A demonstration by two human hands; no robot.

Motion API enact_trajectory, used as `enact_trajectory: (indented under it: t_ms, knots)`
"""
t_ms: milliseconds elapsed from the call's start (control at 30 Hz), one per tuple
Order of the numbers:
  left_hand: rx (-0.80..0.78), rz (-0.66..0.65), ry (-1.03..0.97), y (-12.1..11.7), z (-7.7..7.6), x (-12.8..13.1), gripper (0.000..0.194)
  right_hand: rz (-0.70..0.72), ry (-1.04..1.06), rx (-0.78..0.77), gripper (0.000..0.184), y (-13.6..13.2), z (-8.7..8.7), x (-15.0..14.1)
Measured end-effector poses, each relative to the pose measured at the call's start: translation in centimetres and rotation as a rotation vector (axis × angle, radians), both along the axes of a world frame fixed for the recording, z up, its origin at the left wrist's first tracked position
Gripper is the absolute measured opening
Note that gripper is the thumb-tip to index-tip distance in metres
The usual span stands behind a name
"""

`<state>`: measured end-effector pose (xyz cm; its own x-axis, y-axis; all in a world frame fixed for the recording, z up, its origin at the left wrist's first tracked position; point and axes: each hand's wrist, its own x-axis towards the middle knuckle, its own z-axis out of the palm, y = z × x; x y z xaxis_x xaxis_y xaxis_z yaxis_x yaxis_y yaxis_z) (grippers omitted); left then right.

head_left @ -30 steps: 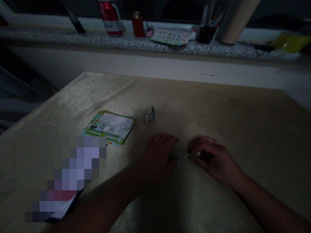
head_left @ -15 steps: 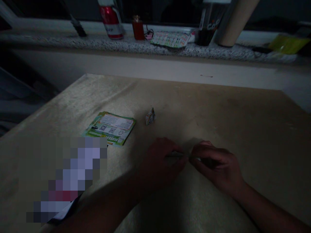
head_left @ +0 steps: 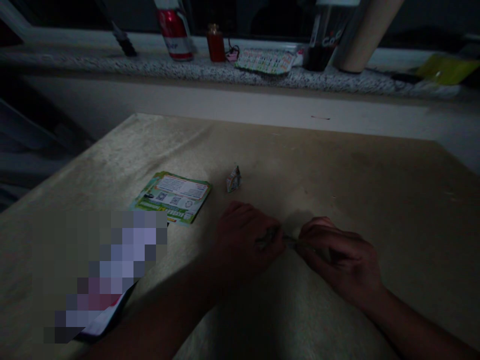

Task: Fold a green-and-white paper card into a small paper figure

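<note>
Hands [head_left: 249, 235] [head_left: 339, 255] pinching thin strip [head_left: 290, 241] (dim, blurred), strip between them.

At the lower center of the frame, the left hand [head_left: 249, 232] and right hand [head_left: 339, 255] are holding a small thin item [head_left: 290, 241] between them, too dark to identify. A small folded paper piece [head_left: 233, 180] is standing above the left hand, and a green-and-white leaflet [head_left: 174, 196] is lying on the tabletop [head_left: 356, 185] left of center. A pixelated patch is covering much of an object at lower left. Across the top, the speckled sill [head_left: 150, 65] is holding a red-and-white can [head_left: 175, 35], a small red bottle [head_left: 216, 45] and a patterned packet [head_left: 265, 61].
</note>
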<state>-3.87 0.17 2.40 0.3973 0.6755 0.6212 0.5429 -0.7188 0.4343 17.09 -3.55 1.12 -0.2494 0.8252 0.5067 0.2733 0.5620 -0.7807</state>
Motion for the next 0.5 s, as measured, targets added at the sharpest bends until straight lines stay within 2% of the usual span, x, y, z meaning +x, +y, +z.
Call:
enact_trajectory:
  t_ms: [100, 233, 367, 500]
  knots:
    - [-0.091, 0.049, -0.084, 0.4, 0.2, -0.7, 0.006, -0.017, 0.089, -0.118, 0.02, 0.0, -0.2, 0.2]
    - [-0.373, 0.001, -0.139, 0.2, 0.1, -0.9, 0.016, -0.021, 0.143, -0.231, 0.016, -0.1, -0.2, 0.2]
    - [-0.534, -0.088, -0.074, -0.4, -0.2, -0.3, 0.015, 0.01, 0.17, -0.238, 0.016, -0.2, -0.2, 0.2]
    - [-0.586, -0.054, -0.051, -0.7, -0.2, 0.2, 0.011, 0.05, 0.163, -0.185, 0.019, -0.1, -0.2, 0.2]
